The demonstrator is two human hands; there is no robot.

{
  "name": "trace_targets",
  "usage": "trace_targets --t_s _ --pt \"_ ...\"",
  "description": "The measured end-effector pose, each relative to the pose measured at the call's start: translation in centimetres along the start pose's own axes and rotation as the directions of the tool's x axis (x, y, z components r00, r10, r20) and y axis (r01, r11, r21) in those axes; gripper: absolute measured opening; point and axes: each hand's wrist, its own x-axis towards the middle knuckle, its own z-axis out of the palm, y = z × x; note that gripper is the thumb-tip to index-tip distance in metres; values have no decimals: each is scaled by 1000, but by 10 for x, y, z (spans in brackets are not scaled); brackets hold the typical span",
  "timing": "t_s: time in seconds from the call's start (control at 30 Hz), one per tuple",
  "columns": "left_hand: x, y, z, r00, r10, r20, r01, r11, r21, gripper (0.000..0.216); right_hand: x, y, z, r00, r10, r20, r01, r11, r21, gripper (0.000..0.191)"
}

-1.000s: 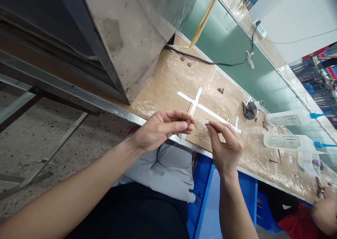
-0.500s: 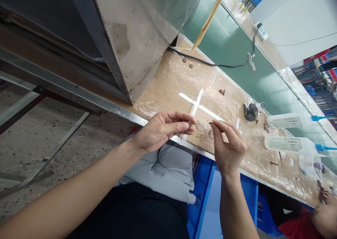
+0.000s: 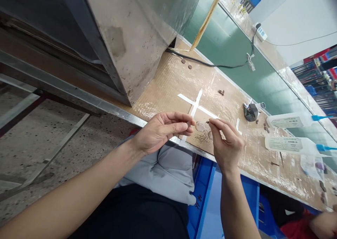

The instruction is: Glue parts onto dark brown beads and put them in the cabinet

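My left hand [image 3: 163,129] is closed in a pinch on a small brown disc [image 3: 189,123] held at its fingertips, just over the table's front edge. My right hand [image 3: 226,142] is also pinched, gripping a tiny dark part [image 3: 207,122] between thumb and forefinger. The two hands face each other a few centimetres apart. Between them a small clear round dish [image 3: 200,126] lies on the taped cardboard [image 3: 168,84], with dark specks scattered beside it.
A grey metal housing [image 3: 131,31] stands at the left. Behind lie a black cable [image 3: 210,63], two brown discs [image 3: 186,64], a black clip [image 3: 250,111] and two syringes with blue tips [image 3: 289,121]. A green belt [image 3: 231,45] runs behind. Another person's hand [image 3: 322,225] shows bottom right.
My right hand has shifted slightly left, closer to the left fingertips and over the dish. The other person's hand at the right has dropped lower in view.
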Motion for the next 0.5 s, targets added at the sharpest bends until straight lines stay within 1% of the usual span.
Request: trace_targets --t_s 0.13,0.27,0.3,0.43,0.5 --pt "0 0 0 1000 0 8 0 1000 -13 16 -2 1 0 998 -7 -60 6 1000 -7 17" --pt "-1 1 0 1000 -14 -5 14 999 -41 18 -4 3 1 999 -9 -33 9 1000 -1 18" --pt "-1 1 1 1000 -16 -9 16 999 -46 19 -4 3 1 999 -4 -45 4 1000 2 18" --pt "0 2 1 1000 -21 -23 20 999 -37 23 -3 0 -7 982 15 -186 -13 1000 11 17" --pt "0 2 1 999 -13 -29 13 1000 -14 21 -3 -5 -15 975 19 -221 -18 1000 10 20"
